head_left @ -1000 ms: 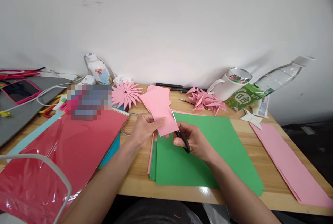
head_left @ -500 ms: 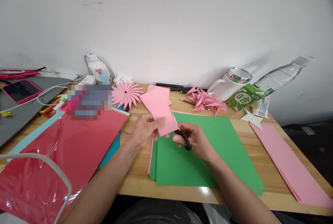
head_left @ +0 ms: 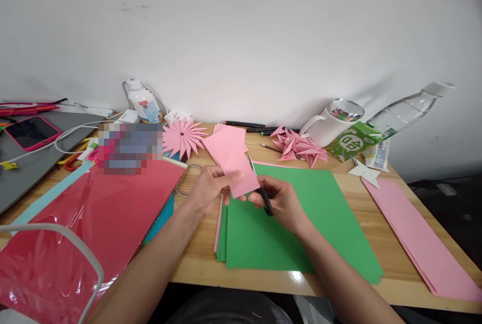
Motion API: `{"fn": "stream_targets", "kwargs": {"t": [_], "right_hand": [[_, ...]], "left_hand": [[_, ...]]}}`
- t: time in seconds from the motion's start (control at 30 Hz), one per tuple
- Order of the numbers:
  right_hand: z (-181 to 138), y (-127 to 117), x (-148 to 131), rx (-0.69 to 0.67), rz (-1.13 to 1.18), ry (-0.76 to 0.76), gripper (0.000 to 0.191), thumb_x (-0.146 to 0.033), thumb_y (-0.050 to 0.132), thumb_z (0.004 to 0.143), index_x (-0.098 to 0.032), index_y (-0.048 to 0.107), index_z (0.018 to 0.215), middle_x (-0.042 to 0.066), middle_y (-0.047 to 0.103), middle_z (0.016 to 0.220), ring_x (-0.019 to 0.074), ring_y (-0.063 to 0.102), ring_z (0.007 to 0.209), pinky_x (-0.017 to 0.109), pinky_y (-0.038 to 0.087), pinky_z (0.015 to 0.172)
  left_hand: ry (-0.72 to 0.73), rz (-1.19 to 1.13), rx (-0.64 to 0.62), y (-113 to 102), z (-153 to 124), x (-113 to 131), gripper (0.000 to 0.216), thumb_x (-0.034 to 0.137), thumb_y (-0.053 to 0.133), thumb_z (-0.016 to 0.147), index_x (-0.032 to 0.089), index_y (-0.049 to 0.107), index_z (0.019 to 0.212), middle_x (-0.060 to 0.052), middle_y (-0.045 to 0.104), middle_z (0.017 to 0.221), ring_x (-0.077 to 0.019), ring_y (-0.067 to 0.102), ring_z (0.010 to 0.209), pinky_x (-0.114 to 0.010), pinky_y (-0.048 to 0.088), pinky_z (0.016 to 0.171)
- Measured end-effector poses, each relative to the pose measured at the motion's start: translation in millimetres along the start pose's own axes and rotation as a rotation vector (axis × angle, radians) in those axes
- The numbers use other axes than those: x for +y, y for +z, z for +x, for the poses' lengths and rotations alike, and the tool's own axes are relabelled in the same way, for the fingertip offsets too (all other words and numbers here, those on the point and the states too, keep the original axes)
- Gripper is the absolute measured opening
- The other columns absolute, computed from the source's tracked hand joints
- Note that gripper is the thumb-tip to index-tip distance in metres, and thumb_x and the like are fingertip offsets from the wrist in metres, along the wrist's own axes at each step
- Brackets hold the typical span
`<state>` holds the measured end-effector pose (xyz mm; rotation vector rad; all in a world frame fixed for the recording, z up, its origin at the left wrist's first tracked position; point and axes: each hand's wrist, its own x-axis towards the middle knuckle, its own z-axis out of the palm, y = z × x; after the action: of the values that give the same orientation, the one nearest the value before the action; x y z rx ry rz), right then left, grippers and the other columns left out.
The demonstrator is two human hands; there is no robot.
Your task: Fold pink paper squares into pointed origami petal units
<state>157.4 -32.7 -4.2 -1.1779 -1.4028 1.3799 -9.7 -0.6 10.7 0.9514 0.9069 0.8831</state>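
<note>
My left hand (head_left: 211, 186) pinches a small pink sheet of paper (head_left: 244, 183), thumb on top and fingers beneath. My right hand (head_left: 276, 196) grips black-handled scissors (head_left: 267, 203), whose blades lie along the sheet's right edge. Both hands are above a stack of green paper (head_left: 301, 223). More pink paper pieces (head_left: 226, 143) lie just behind the held sheet. Beyond my left hand rests a pink folded-paper pinwheel (head_left: 182, 135). A pile of pointed pink folded pieces (head_left: 297, 147) sits behind the green stack.
At left lie a red sheet pack in clear film (head_left: 124, 208) and a phone (head_left: 33, 132). A white bottle (head_left: 143, 100) stands near the wall. At right are a white mug (head_left: 331, 125), a green box (head_left: 354, 140), a leaning clear bottle (head_left: 408, 108) and pink strips (head_left: 417, 233).
The scissors have turned slightly, and their blade tips have shifted a little right along the sheet's edge. My left hand and the pink sheet have barely moved.
</note>
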Motion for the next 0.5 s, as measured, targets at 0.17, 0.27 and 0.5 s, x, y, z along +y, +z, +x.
{"fn": "stream_targets", "kwargs": {"t": [0.17, 0.27, 0.5], "right_hand": [[0.1, -4.9, -1.7, -0.033, 0.003, -0.023, 0.044, -0.053, 0.071, 0.062, -0.015, 0.058, 0.079, -0.002, 0.048, 0.06, 0.0101, 0.041, 0.055, 0.023, 0.034, 0.051], [-0.8, -7.7, -2.5, -0.102, -0.021, -0.04, 0.046, -0.056, 0.069, 0.063, -0.015, 0.057, 0.082, 0.001, 0.052, 0.069, 0.0113, 0.042, 0.061, 0.023, 0.034, 0.053], [-0.3, -6.6, -4.9, -0.182, 0.007, -0.052, 0.043, -0.055, 0.066, 0.067, -0.016, 0.058, 0.083, 0.004, 0.058, 0.074, 0.0137, 0.047, 0.065, 0.025, 0.036, 0.057]], "left_hand": [[-0.016, -0.004, -0.022, 0.0, 0.0, -0.1, 0.03, 0.037, 0.075, 0.061, 0.008, 0.066, 0.064, -0.005, 0.063, 0.051, -0.0121, 0.056, 0.039, -0.017, 0.032, 0.028], [-0.005, -0.002, -0.016, -1.6, 0.2, -0.7, 0.028, 0.035, 0.074, 0.062, 0.009, 0.066, 0.064, -0.005, 0.064, 0.053, -0.0116, 0.056, 0.039, -0.017, 0.032, 0.029], [-0.04, 0.025, -0.064, -1.9, -0.3, -0.2, 0.027, 0.035, 0.073, 0.064, 0.008, 0.068, 0.068, -0.005, 0.064, 0.052, -0.0119, 0.057, 0.04, -0.017, 0.032, 0.028]]}}
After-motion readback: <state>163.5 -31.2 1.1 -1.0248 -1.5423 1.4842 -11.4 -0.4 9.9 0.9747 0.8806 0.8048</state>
